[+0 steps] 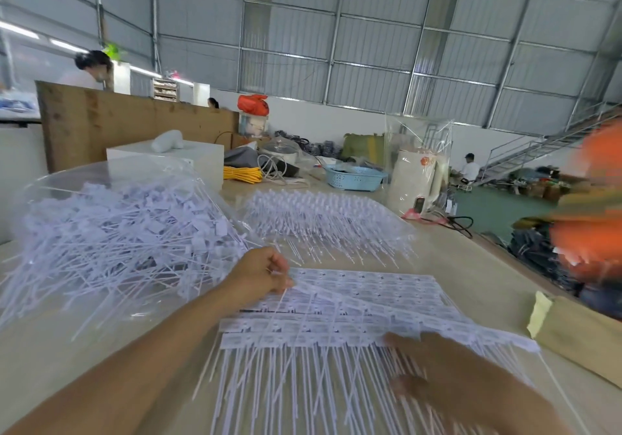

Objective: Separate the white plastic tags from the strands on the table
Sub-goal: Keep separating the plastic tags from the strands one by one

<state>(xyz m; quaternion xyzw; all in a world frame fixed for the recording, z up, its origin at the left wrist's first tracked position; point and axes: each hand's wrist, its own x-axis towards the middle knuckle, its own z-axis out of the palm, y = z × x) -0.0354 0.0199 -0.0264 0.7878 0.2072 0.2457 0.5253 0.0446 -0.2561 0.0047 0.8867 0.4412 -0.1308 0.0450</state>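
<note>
Sheets of joined white plastic tags with long strands lie spread on the table in front of me. My left hand pinches a strand at the sheets' far left corner and lifts it. My right hand, blurred, lies flat on the tags and strands at the near right, fingers straight. A clear bag of loose separated tags is heaped at the left. Another stack of tag rows sits further back.
A cardboard box stands at the table's right edge. Behind are a blue basket, yellow cord, a white box and a wrapped white roll. A blurred orange shape is at the right. People work in the distance.
</note>
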